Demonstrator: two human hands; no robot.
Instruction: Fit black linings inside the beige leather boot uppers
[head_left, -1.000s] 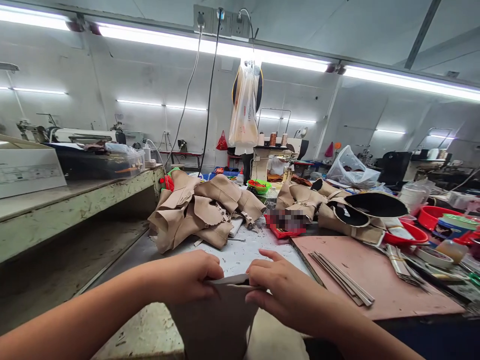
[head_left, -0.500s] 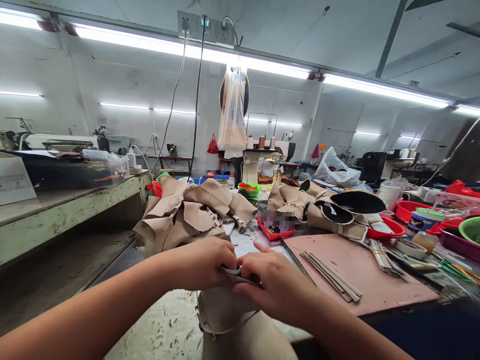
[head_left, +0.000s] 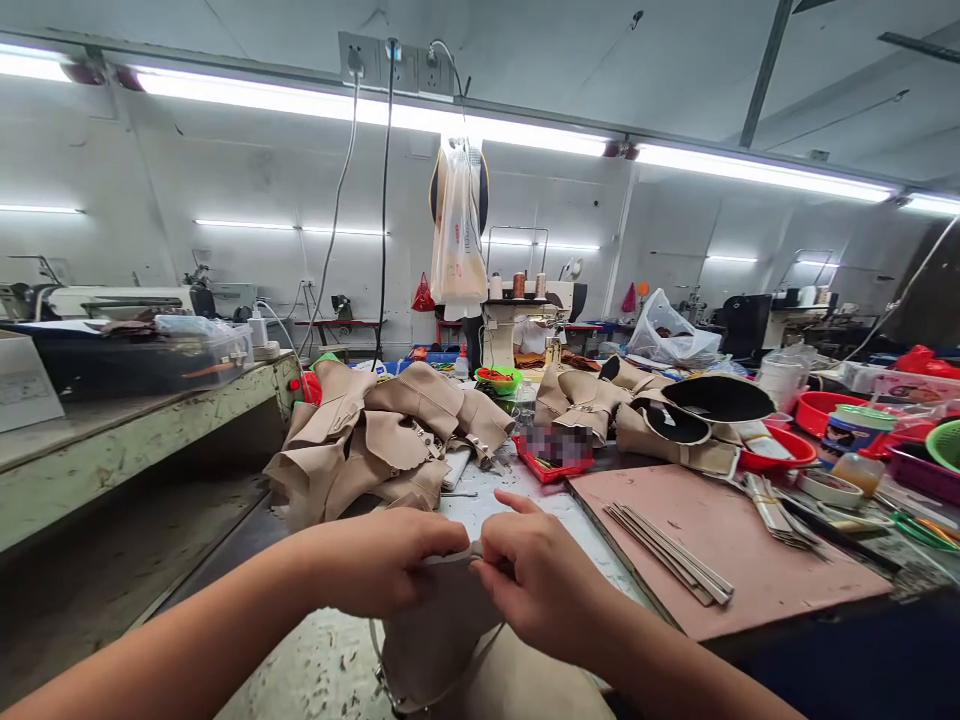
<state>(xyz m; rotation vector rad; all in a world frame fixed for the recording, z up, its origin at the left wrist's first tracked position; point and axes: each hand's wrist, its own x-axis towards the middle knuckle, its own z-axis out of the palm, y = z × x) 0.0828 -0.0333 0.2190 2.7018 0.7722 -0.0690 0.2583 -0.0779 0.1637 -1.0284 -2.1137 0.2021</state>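
Observation:
A beige boot upper (head_left: 439,635) hangs below my hands at the near edge of the worktable, with small metal fittings low on its left side. My left hand (head_left: 375,562) is closed on its top edge, thumb pointing right along the rim. Close beside it, my right hand (head_left: 536,572) pinches the same edge between thumb and curled fingers, one finger sticking out. A short stretch of pale edge shows between the two hands. The part inside the fingers is hidden. Beyond my hands lies a pile of similar beige uppers (head_left: 409,405) with metal fittings.
More black-lined beige pieces (head_left: 679,455) lie at right, behind a pink board (head_left: 780,560) carrying a bundle of thin strips (head_left: 667,555). A red tray (head_left: 553,470) sits mid-table. Red bowls (head_left: 784,450) crowd the far right. A sewing machine (head_left: 504,330) stands behind, a bench (head_left: 142,425) at left.
My left hand has shifted slightly left and its thumb has straightened along the edge. The boot upper's lower part has swung left and down. The view has shifted a little.

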